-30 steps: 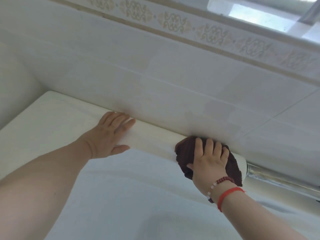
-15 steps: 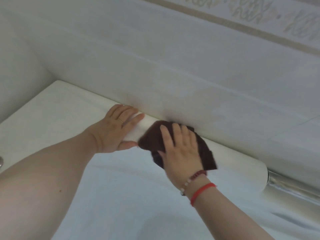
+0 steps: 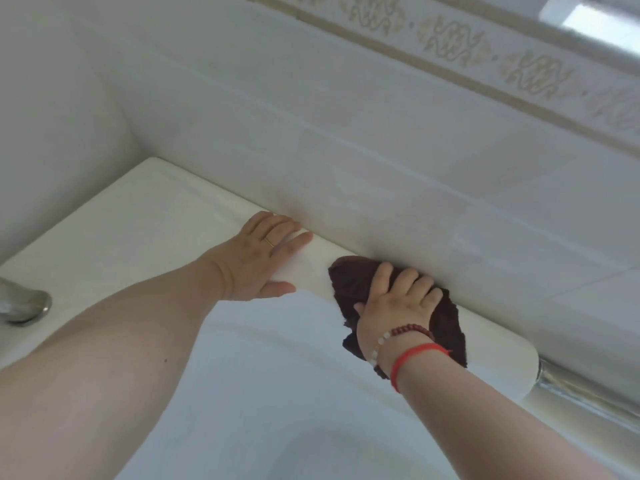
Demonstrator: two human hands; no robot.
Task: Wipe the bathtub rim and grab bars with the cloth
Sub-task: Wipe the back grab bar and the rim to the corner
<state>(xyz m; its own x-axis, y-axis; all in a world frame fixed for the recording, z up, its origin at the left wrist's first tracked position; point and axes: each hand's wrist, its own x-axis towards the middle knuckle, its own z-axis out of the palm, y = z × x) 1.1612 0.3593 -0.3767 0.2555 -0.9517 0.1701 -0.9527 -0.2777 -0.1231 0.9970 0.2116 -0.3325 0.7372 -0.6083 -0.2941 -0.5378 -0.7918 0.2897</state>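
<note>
Head view. Bathtub rim (image 3: 166, 216): broad, flat, glossy off-white ledge with a rounded inner edge, running from the far left corner toward lower right along the wall. Cloth (image 3: 349, 280): dark maroon, napped like terry, crumpled into an irregular ragged-edged patch, lying on the rim hard against the base of the wall and draping over the rounded edge toward the tub interior. Right hand (image 3: 398, 303): palm down on the cloth, fingers (image 3: 381, 275) extended and slightly spread, pressing flat rather than curling round the fabric; thumb at the cloth's inner edge. Beaded bracelet (image 3: 408, 330) of dark red and pale round beads, and a thin red cord (image 3: 412, 355), both on the right wrist. Left hand (image 3: 256, 258): flat on bare rim just beside the cloth, apart from it, fingers straight and close together, tips touching the wall base, thumb splayed along the rim's inner edge; thin gold ring (image 3: 269, 242) on one finger. Wall tiles (image 3: 346, 133): smooth, pale, large rectangles with faint joint lines, topped by a border band (image 3: 450, 39) of beige scrollwork. Grab bar (image 3: 588, 393): polished chrome cylinder emerging beyond the rim's rounded end at lower right. Chrome fitting (image 3: 24, 306): rounded, shiny, seated on the rim at far left, only partly in frame. Tub interior (image 3: 277, 393): smooth, white, concave.
</note>
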